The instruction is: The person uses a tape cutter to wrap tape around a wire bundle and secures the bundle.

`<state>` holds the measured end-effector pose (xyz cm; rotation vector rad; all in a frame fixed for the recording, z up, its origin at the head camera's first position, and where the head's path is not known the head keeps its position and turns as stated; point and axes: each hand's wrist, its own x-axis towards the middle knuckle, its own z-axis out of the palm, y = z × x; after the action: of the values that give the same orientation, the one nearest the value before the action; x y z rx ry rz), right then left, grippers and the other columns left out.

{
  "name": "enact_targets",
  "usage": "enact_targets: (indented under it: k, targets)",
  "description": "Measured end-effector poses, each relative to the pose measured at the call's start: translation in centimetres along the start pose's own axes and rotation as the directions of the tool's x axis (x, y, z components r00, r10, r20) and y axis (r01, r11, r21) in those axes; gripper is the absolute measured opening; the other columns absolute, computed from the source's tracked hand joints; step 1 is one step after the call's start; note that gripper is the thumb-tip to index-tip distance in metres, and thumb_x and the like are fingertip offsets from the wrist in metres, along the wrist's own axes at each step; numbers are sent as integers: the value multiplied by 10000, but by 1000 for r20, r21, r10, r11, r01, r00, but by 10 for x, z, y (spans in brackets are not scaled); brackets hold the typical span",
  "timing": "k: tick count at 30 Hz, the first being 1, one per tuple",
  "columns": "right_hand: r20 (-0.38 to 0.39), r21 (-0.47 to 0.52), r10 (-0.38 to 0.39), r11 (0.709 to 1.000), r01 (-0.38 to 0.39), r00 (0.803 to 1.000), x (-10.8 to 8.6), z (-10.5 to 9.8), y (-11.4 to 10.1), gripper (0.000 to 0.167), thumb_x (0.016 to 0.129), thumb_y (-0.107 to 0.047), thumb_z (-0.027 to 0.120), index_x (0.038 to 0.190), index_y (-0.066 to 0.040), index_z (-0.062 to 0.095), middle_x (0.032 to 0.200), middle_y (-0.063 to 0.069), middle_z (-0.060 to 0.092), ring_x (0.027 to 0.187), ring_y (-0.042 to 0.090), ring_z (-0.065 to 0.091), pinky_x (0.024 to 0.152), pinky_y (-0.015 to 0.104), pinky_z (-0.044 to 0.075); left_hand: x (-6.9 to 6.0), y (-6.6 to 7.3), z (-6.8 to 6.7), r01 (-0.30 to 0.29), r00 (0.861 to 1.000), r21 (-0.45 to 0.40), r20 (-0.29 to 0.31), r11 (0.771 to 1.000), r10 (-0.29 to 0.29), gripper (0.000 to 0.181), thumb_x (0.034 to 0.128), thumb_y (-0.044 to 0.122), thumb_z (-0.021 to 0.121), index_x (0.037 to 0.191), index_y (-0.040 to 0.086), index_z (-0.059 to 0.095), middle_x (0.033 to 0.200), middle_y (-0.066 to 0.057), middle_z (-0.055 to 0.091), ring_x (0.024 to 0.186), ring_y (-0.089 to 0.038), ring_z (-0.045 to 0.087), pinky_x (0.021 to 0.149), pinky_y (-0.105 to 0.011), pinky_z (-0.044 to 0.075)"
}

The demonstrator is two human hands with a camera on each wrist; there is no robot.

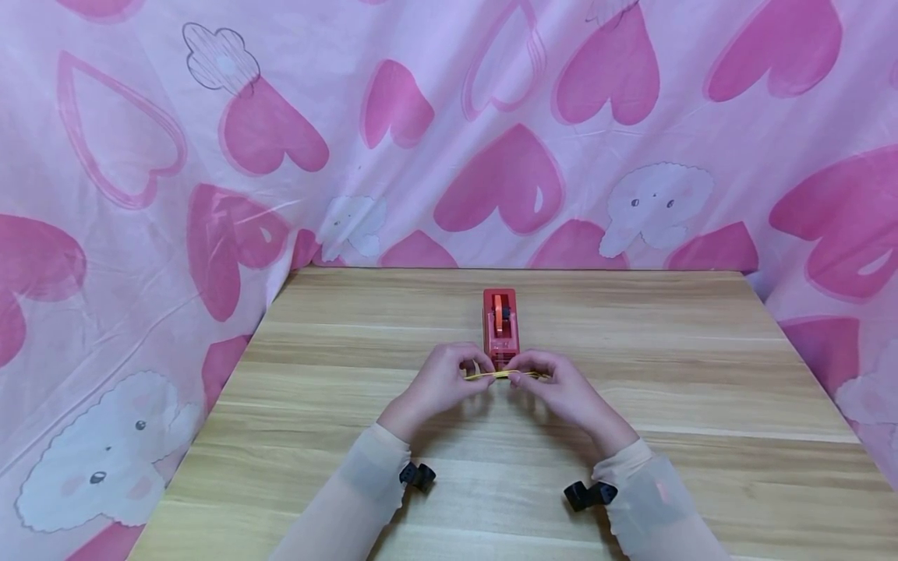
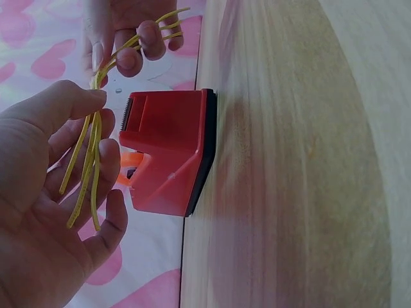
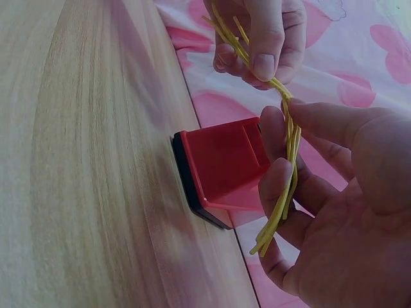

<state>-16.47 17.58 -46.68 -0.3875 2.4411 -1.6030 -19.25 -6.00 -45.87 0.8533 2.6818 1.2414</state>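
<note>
Both hands meet near the middle of the table, pinching a small bundle of thin yellow strands between thumbs and fingertips. The left hand grips one side and the right hand the other, with a short stretch between them. In the left wrist view, several loose ends of the strands hang over the left fingers. The right wrist view has the strands running down across the right fingers. Just behind the hands stands a red tape dispenser with an orange tape wheel and a dark base.
A wooden table lies under the hands. Pink cloth with hearts hangs behind it and at both sides. A black wrist camera sits on the left sleeve, another camera on the right.
</note>
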Motion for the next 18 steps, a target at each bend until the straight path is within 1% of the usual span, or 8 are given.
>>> enact_targets:
  k: [6, 9, 11, 14, 16, 18]
  targets:
    - [-19, -59, -33, 998, 32, 999, -1, 0, 0, 175, 992, -273, 703, 1138, -184, 737, 1124, -5, 749, 1080, 199, 641, 936, 401, 477, 1, 0, 1, 44, 999, -42, 27, 998, -43, 95, 910, 178, 797, 971, 223, 741, 997, 87, 712, 842, -104, 623, 747, -245, 530]
    - [-26, -81, -42, 996, 40, 999, -2, -1, 0, 150, 993, -259, 702, 1125, -200, 740, 1139, -28, 746, 1097, 200, 643, 951, 418, 485, 1, -2, 2, 70, 996, -84, 53, 994, -66, 92, 928, 200, 783, 993, 238, 730, 1035, 94, 711, 884, -119, 645, 786, -273, 542]
    - [-26, -93, -51, 994, 48, 998, -3, -1, -1, 146, 997, -252, 697, 1127, -202, 740, 1150, -28, 745, 1116, 205, 648, 964, 440, 498, 1, -3, 3, 90, 994, -118, 76, 989, -81, 73, 948, 228, 761, 1013, 239, 728, 1024, 96, 716, 919, -127, 657, 827, -287, 538]
    - [-33, -111, -63, 992, 59, 997, -4, -2, -1, 148, 998, -246, 696, 1132, -202, 740, 1171, -14, 746, 1144, 223, 660, 979, 482, 520, 2, -5, 3, 134, 987, -190, 118, 973, -113, 83, 1006, 281, 682, 1063, 236, 723, 983, 69, 740, 898, -214, 682, 795, -311, 541]
    - [-36, -124, -81, 989, 76, 996, -5, -3, -2, 147, 999, -236, 694, 1134, -203, 739, 1175, -11, 746, 1139, 221, 662, 964, 479, 527, 3, -6, 3, 159, 982, -229, 139, 960, -130, 133, 1039, 305, 628, 1092, 226, 722, 960, 19, 755, 863, -284, 685, 741, -304, 536]
    - [-41, -134, -97, 987, 91, 994, -5, -3, -2, 135, 999, -233, 695, 1127, -223, 739, 1171, -26, 748, 1136, 212, 664, 959, 465, 524, 4, -8, 3, 181, 978, -266, 154, 947, -143, 171, 1056, 295, 598, 1125, 198, 721, 960, -39, 763, 828, -360, 676, 675, -308, 535]
